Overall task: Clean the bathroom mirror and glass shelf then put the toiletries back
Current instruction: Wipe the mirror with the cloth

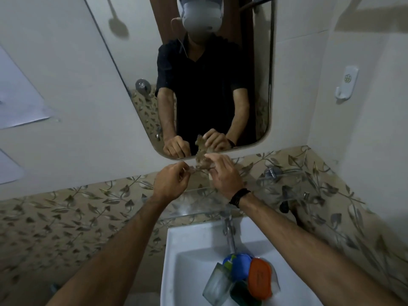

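A rounded wall mirror (136,62) hangs above a clear glass shelf (280,184). Just under the mirror's lower edge, my right hand (223,175) grips a crumpled brownish cloth (202,162). My left hand (171,184) pinches one end of the same cloth, fingers curled. Both hands hover above the shelf. The toiletries lie in the white sink (176,246) below: a clear glass bottle (217,283), a blue container (239,266), an orange soap case (259,277) and a green item (241,292).
A chrome tap (228,228) stands at the back of the sink under my right forearm. A white wall hook (346,85) is fixed right of the mirror. Leaf-patterned tiles run behind the shelf. The mirror reflects a person in a dark shirt.
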